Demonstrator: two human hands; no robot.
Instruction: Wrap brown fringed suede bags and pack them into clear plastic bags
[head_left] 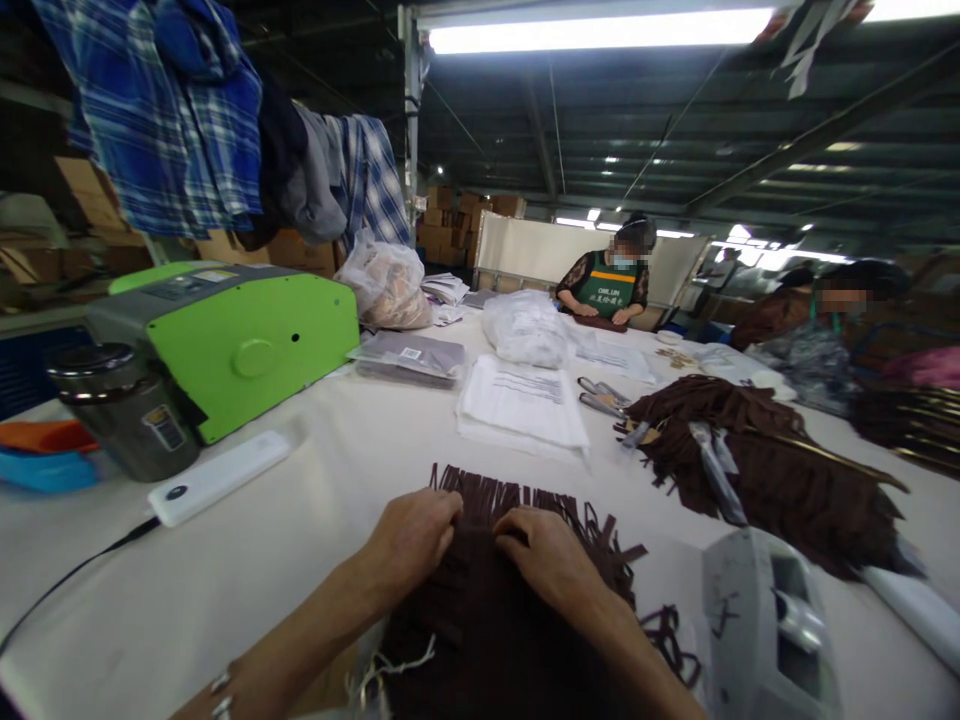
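A dark brown fringed cloth piece (pixel 480 620) lies in front of me at the near edge of the table, its cut strips spreading along the far side. My left hand (pixel 417 535) is closed on its upper left part, with the fingers curled down against the material. Close by on the right, my right hand (pixel 553 558) pinches the same cloth below the fringe with bent fingers. A narrow stretch of brown material shows between the two hands. What lies under my fingertips is hidden. Pale loose threads (pixel 405 662) trail at the cloth's left edge.
A green machine (pixel 259 345), a dark tumbler (pixel 127 415) and a white corded device (pixel 221 478) stand left. White bags (pixel 525 405) lie ahead. To the right are a brown fringed pile (pixel 757 440) and a grey dispenser (pixel 765 625). A co-worker (pixel 611 280) works across the table.
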